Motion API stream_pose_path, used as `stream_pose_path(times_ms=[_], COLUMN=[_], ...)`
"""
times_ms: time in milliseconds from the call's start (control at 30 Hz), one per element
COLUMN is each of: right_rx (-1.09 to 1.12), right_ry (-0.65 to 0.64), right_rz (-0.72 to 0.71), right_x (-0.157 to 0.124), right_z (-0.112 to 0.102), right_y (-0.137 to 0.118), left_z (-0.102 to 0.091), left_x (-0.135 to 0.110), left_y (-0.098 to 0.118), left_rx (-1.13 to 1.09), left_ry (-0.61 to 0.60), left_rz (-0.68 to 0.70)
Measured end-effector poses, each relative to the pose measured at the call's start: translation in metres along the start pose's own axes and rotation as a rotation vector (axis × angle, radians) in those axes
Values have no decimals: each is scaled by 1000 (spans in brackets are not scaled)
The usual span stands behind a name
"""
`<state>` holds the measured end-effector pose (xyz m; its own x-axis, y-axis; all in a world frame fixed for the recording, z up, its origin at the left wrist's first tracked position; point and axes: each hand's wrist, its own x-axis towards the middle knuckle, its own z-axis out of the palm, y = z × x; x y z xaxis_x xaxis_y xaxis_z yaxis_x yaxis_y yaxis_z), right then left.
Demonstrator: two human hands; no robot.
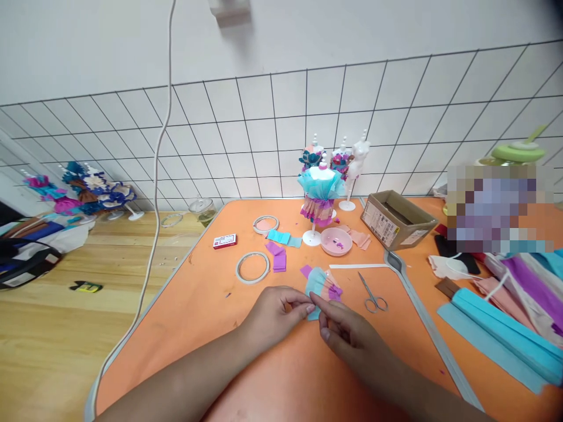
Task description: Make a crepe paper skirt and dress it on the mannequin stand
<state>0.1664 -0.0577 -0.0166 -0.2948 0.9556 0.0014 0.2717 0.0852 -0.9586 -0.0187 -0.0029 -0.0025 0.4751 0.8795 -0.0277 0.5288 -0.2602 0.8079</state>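
Over the orange table mat (281, 375), my left hand (279, 310) and my right hand (352, 331) meet at the fingertips. The left thumb and index finger are pinched together. My right index finger reaches to the same spot, with its other fingers curled. Anything between the fingertips is too small to make out. Right behind them lies pleated light-blue crepe paper (315, 279), beside pink and purple pleated paper (332, 289). Small scissors (373, 300) rest to the right of my right hand. Beyond the paper, a white mini dress form (323, 174) wears a blue, pink and purple paper dress.
A pink dish (336, 242) holds small purple scraps. Two tape rolls (253, 281), purple paper (278, 258), blue paper (278, 237) and a red-and-white box (224, 241) lie left. A cardboard box (396, 225) and blue crepe paper (505, 328) are right. A cable (155, 193) hangs left.
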Motion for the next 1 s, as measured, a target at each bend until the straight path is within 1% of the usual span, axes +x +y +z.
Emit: stream_pose_path(times_ms=[33,100,200,267,333,400,467,533,633,733,767,833,933,1000], right_rx=[17,125,411,627,814,936,988,996,955,833,747,502,120,-30], right_ry=[-6,-30,-93,-117,-119,-110,-106,-109,-115,-109,-100,-52,83,147], right_rz=[10,90,228,265,291,325,342,346,334,277,257,215,108,31], right_x=[0,1,5,7,9,9,9,9,9,8,8,8,8,8], right_z=[1,1,-1,-3,-5,-6,-7,-8,-7,-6,-5,-3,1,1], right_y=[0,-1,1,3,5,6,8,8,8,8,8,8,9,11], left_z=[1,0,-4,-4,-4,-3,-4,-5,-7,-8,-8,-8,-7,-7], left_x=[0,1,2,3,4,6,8,9,9,9,9,9,10,10], left_y=[0,0,-2,-3,-3,-4,-5,-6,-7,-6,-6,-7,-8,-10], left_rx=[28,85,124,90,-27,-218,-407,-520,-564,-633,-656,-665,-634,-636], left_ry=[18,60,104,94,59,8,-54,-90,-91,-98,-104,-114,-119,-121], left_rz=[4,18,25,4,-52,-116,-167,-216,-271,-248,-239,-238,-262,-269])
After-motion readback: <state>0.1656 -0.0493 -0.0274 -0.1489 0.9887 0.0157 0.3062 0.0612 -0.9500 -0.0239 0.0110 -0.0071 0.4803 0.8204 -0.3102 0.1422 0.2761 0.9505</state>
